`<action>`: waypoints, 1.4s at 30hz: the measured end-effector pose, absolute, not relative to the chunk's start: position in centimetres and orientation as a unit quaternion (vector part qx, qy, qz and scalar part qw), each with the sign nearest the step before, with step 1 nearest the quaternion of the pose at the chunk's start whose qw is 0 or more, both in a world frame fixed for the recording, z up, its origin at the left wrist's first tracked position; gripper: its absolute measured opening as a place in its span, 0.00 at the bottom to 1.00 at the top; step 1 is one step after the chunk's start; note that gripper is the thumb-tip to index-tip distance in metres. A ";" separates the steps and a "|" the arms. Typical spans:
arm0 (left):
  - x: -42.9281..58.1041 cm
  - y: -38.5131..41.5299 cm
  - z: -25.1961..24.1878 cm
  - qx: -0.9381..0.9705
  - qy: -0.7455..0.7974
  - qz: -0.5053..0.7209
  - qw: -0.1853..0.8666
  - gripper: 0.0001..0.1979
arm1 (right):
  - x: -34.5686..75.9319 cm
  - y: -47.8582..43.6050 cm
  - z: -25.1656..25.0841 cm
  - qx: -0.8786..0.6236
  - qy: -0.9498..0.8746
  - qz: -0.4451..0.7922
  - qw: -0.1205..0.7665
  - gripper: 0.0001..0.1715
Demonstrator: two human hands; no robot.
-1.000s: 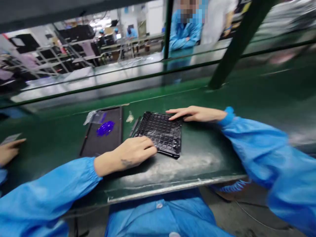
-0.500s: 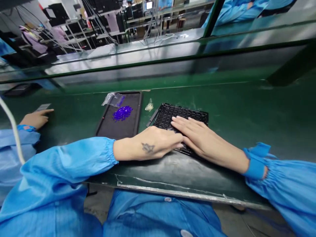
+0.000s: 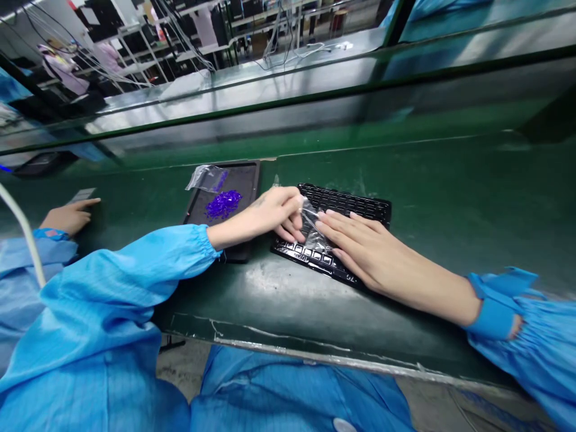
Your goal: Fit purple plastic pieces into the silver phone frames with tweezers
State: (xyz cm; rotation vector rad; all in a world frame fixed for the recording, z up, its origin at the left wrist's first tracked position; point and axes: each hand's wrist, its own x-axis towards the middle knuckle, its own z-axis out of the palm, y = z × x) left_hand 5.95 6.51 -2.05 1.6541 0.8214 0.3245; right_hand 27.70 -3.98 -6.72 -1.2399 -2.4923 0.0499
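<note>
Along the bench [image 3: 292, 300] lies a black panel [image 3: 351, 204] lengthwise; left hand [image 3: 278, 207] pinches film [image 3: 317, 234], right hand [image 3: 375, 252] flat atop.

Only faint marks show, and none can be read with certainty. On the black gridded panel [image 3: 344, 201], small pale marks beneath the row of cells nearest the person resemble characters, but they are too small and glossy to make out. Near its right corner, two marks may be a 7 and a rounded character. A white sheet [image 3: 89, 16] in the background is too blurred to read.
</note>
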 end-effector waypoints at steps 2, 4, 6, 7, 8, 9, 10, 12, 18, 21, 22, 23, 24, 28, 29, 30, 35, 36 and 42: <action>5.9 7.0 -1.8 0.703 0.387 0.151 0.577 0.14 | 27.7 -4.0 -6.7 -0.439 -0.879 0.016 0.185 0.31; 5.9 7.3 -1.3 0.723 0.380 0.161 0.554 0.14 | 27.6 -4.0 -6.7 -0.445 -0.874 0.018 0.194 0.30; 6.1 7.3 -0.8 0.750 0.354 0.174 0.531 0.12 | 27.7 -4.0 -6.6 -0.455 -0.865 0.037 0.209 0.29; 6.3 7.3 -0.6 0.759 0.340 0.180 0.525 0.11 | 27.7 -3.9 -6.4 -0.462 -0.857 0.053 0.222 0.28; 6.4 7.2 -0.4 0.766 0.326 0.183 0.523 0.10 | 27.8 -3.9 -6.2 -0.472 -0.845 0.073 0.238 0.28; 6.6 7.0 -0.1 0.772 0.311 0.184 0.523 0.10 | 27.8 -3.8 -6.0 -0.484 -0.831 0.097 0.257 0.27; 6.8 6.9 0.1 0.780 0.294 0.182 0.522 0.10 | 27.9 -3.6 -5.7 -0.496 -0.814 0.122 0.276 0.27; 7.3 6.5 0.3 0.805 0.255 0.176 0.506 0.11 | 27.9 -3.2 -5.1 -0.514 -0.785 0.167 0.304 0.27; 8.4 6.5 0.3 0.833 0.208 0.163 0.486 0.15 | 27.3 -1.2 -4.2 -0.492 -0.785 0.200 0.319 0.16; 7.5 6.8 0.5 0.797 0.214 0.130 0.549 0.14 | 27.0 -0.6 -4.1 -0.485 -0.785 0.220 0.317 0.17; 7.0 6.7 0.6 0.791 0.209 0.118 0.563 0.14 | 27.0 -0.4 -4.0 -0.488 -0.781 0.229 0.316 0.17; 6.3 6.5 0.7 0.789 0.204 0.115 0.568 0.14 | 27.0 -0.3 -4.0 -0.492 -0.775 0.240 0.317 0.17; 5.6 6.2 0.8 0.793 0.205 0.129 0.559 0.15 | 27.0 -0.2 -3.9 -0.495 -0.768 0.251 0.319 0.17; 3.1 3.8 -0.2 0.879 0.193 0.237 0.367 0.13 | 27.3 0.1 -3.9 -0.501 -0.750 0.286 0.323 0.15; 2.8 3.1 -0.9 0.912 0.162 0.230 0.299 0.12 | 27.3 0.1 -3.9 -0.506 -0.747 0.289 0.321 0.15; 2.6 2.4 -1.7 0.942 0.128 0.208 0.232 0.13 | 27.3 0.1 -3.9 -0.511 -0.743 0.289 0.320 0.15; 2.9 0.1 -5.2 0.983 0.094 0.157 -0.012 0.18 | 27.0 -0.1 -4.1 -0.529 -0.722 0.293 0.336 0.15; 3.0 0.0 -5.5 0.982 0.093 0.160 -0.034 0.18 | 26.9 -0.1 -4.1 -0.532 -0.719 0.294 0.337 0.14; 3.0 0.2 -5.2 0.981 0.070 0.162 -0.082 0.16 | 27.4 0.8 -3.8 -0.587 -0.607 0.349 0.406 0.13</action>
